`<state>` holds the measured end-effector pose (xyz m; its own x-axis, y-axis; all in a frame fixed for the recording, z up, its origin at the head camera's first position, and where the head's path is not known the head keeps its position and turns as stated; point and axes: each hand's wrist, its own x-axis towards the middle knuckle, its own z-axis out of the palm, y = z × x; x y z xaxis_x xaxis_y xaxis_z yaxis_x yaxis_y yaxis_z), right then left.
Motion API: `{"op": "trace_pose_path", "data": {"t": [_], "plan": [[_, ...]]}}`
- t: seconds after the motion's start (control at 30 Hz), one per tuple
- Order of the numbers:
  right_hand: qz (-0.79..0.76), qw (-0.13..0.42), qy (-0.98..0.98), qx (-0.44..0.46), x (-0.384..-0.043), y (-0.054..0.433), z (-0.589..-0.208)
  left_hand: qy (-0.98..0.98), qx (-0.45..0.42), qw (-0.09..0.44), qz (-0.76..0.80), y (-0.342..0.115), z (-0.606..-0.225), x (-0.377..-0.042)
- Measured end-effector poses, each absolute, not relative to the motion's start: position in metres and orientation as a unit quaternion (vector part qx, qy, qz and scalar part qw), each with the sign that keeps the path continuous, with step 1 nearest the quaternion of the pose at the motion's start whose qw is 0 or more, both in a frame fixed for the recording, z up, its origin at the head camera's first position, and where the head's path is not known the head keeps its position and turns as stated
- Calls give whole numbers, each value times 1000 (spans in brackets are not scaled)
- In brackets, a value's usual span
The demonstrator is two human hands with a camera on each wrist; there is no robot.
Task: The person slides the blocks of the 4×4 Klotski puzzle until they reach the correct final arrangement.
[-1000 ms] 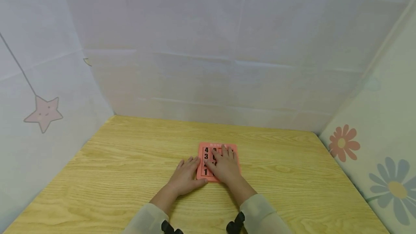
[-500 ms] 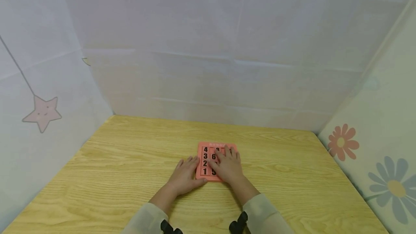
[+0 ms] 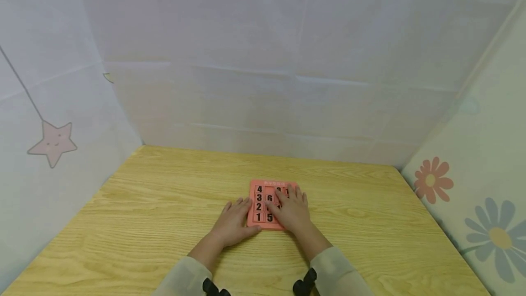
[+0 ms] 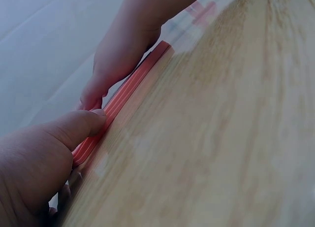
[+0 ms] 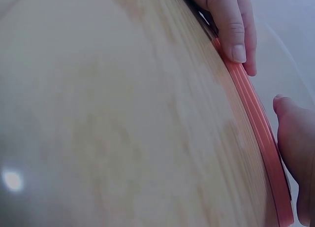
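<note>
A pink number slide puzzle (image 3: 256, 227) lies flat on the table, with black-numbered tiles in a grid. A gap shows in the second column of its top row. My left hand (image 3: 231, 226) holds the puzzle's near left corner, fingers along the left side and thumb (image 4: 83, 126) against the near edge. Over the right half of the board lies my right hand (image 3: 292, 211), fingers spread, fingertips at the upper tiles. It covers several tiles on the right. In the right wrist view the puzzle's near edge (image 5: 261, 133) runs between the two hands.
The wood-grain table (image 3: 164, 186) extends around the puzzle on all sides. White cloth walls (image 3: 246, 58) close it in at the back and both sides, with a printed star (image 3: 53, 143) at left and flowers (image 3: 434, 180) at right.
My right hand has shifted a little to the right. A top-row tile that looks like an 8 has slid right, and the gap now lies left of it. My left hand stays put.
</note>
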<state>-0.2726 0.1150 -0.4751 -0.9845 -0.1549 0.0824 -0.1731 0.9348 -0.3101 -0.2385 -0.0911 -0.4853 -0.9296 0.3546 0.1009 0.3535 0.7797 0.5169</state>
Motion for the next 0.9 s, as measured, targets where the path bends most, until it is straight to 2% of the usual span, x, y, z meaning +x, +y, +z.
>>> {"op": "trace_pose_path", "data": {"t": [0.9], "plan": [[155, 34, -982, 99, -274, 106, -473, 940, 192, 7, 281, -90, -483, -238]]}}
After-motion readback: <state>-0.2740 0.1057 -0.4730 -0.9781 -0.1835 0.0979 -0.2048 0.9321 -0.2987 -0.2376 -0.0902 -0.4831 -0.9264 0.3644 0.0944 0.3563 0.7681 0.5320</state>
